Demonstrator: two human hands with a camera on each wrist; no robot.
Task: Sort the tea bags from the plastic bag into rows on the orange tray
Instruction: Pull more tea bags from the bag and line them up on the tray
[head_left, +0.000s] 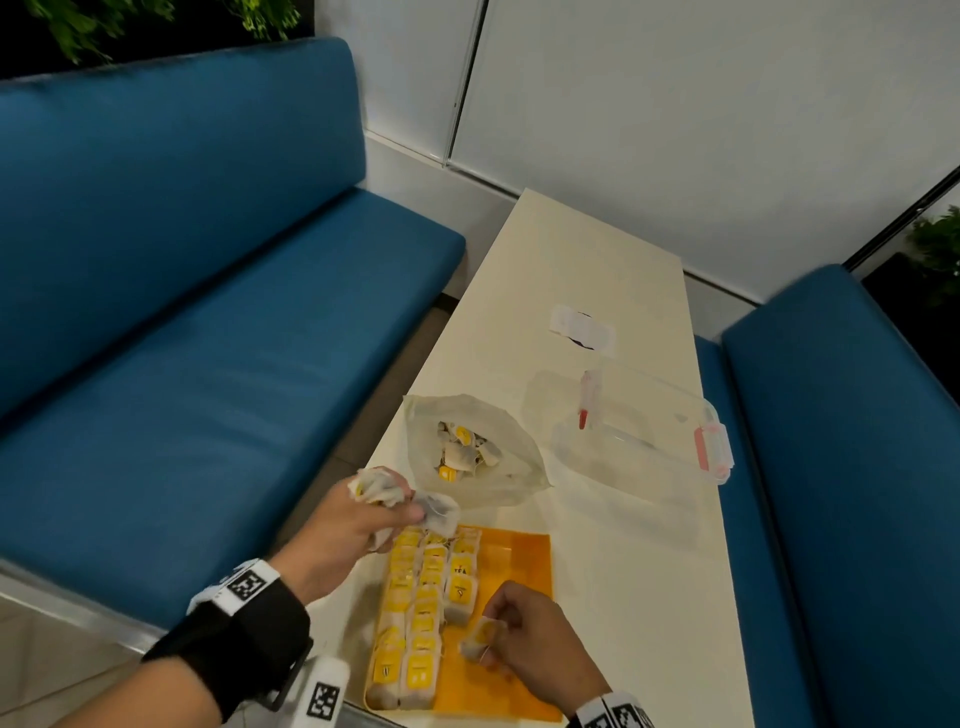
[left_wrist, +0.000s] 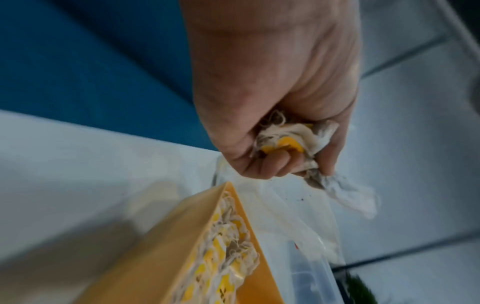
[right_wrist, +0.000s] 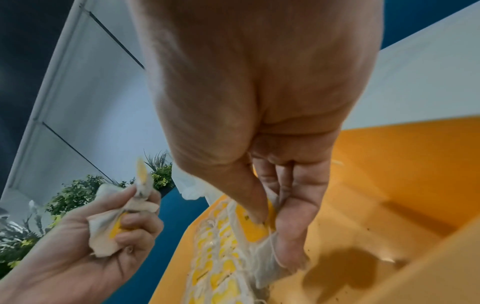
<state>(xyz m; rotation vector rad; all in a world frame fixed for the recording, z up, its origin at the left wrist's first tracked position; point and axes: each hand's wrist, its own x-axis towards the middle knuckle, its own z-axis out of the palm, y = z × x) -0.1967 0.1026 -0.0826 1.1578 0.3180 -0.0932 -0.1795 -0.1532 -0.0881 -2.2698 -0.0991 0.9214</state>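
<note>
The orange tray (head_left: 519, 561) lies at the table's near end, with rows of yellow-tagged tea bags (head_left: 421, 613) filling its left part. My left hand (head_left: 363, 512) hovers over the tray's far left corner and grips a crumpled bunch of tea bags (head_left: 376, 486). In the left wrist view the bunch (left_wrist: 285, 139) shows inside the curled fingers. My right hand (head_left: 506, 636) pinches a single tea bag (head_left: 480, 642) low over the tray, beside the rows. The plastic bag (head_left: 498, 441) lies open beyond the tray with several tea bags (head_left: 462, 449) inside.
A clear plastic box (head_left: 639, 431) with pink latches stands right of the bag. A white paper slip (head_left: 582, 330) lies farther back on the cream table (head_left: 639, 571). Blue benches (head_left: 208, 312) flank the table on both sides.
</note>
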